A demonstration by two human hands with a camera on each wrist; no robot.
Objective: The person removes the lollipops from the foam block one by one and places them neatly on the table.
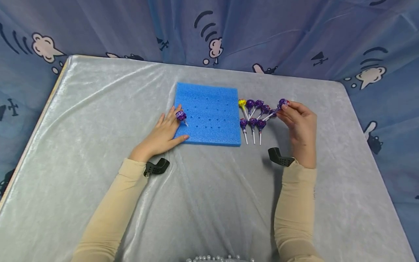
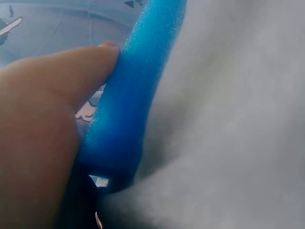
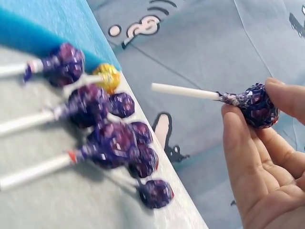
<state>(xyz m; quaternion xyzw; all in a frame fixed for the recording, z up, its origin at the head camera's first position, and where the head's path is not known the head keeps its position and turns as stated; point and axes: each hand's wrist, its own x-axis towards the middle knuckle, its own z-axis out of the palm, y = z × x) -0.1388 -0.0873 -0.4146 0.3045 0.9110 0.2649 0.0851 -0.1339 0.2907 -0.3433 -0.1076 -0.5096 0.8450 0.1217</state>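
Note:
My right hand (image 1: 301, 125) pinches a purple-wrapped lollipop (image 3: 259, 106) by its head, thumb on one side and fingertips on the other. Its white stick points leftward. Several more purple lollipops (image 1: 253, 123) and one yellow lollipop (image 1: 242, 103) lie just left of this hand, beside the blue foam board (image 1: 209, 137). That board has rows of small holes. One purple lollipop (image 1: 181, 115) stands tilted by its stick near the board's left edge. My left hand (image 1: 160, 134) rests at that edge, fingers extended; in the left wrist view its thumb (image 2: 90, 67) touches the foam.
A pale velvety cloth (image 1: 209, 203) covers the table. Behind and at the sides hangs a blue patterned curtain (image 1: 281, 32). Black wrist mounts (image 1: 157, 166) jut inward from both wrists. White beads (image 1: 209, 258) show at the bottom edge of the head view.

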